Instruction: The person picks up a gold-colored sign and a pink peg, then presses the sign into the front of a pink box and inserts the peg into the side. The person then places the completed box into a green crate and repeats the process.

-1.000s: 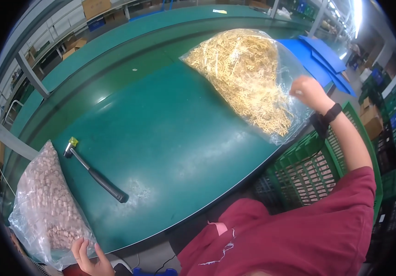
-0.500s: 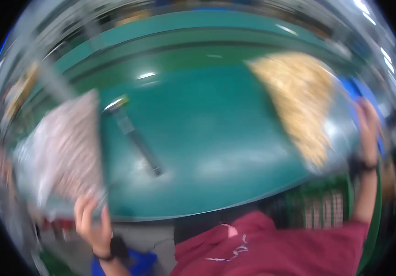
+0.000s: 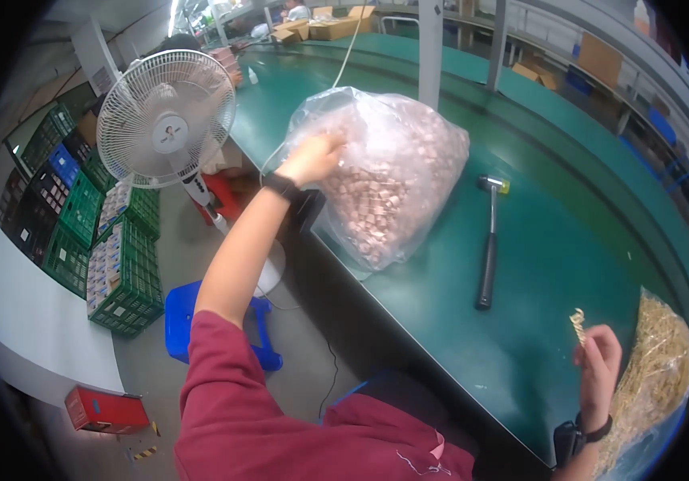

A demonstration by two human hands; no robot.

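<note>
A clear plastic bag (image 3: pixel 433 160) full of small copper-coloured pieces (image 3: pixel 372 208) stands on the green table. My left hand (image 3: pixel 316 156) is at the bag's left side, fingers bent in against the plastic; their tips are partly hidden, so what they hold cannot be made out. Low on the right, my right hand (image 3: pixel 601 361) pinches a small twisted gold-coloured metal piece (image 3: pixel 578 325) upright between thumb and fingers. Beside that hand lies a second clear bag (image 3: pixel 653 377) filled with similar thin gold-coloured pieces. A mallet (image 3: pixel 487 248) with a black grip and yellow-tipped head rests between the bags.
The green table's (image 3: pixel 408 337) near edge runs diagonally past me. On the left are a white standing fan (image 3: pixel 167 120), a blue stool (image 3: pixel 184 321), stacked green crates (image 3: pixel 124 272) and a red box (image 3: pixel 108 410). A grey post (image 3: pixel 430 56) rises behind the copper bag.
The view has swung left. My left hand has shifted from the copper bag's near corner to its left side. My right hand, earlier at the gold-filled bag's edge, now holds a twisted piece.
</note>
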